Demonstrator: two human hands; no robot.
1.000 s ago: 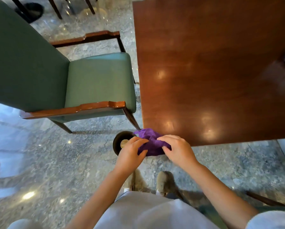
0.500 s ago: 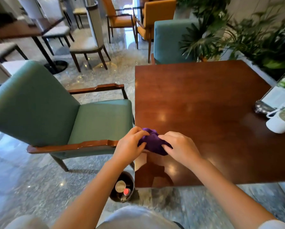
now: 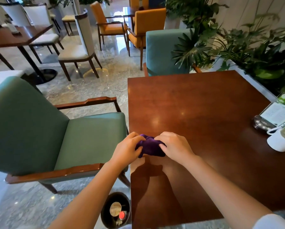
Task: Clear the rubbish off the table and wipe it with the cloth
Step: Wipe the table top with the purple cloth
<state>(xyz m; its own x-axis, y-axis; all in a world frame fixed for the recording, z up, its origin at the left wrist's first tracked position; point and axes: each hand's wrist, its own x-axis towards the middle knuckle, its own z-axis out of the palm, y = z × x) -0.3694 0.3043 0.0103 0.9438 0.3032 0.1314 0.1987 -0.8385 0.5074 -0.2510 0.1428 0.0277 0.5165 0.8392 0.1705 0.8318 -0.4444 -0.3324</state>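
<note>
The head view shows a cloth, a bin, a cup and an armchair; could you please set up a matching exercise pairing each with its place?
Things:
1. purple cloth
2. bin
3. white cup
4. green armchair

Places:
A. on the floor by the table's near left corner, with rubbish inside
B. at the table's right edge, next to a menu stand
C. bunched between both hands at the table's left edge
D. on the floor beside the table's left side

Pairs: 1-C, 2-A, 3-B, 4-D. The left hand and right hand both grip the cloth on the table.
</note>
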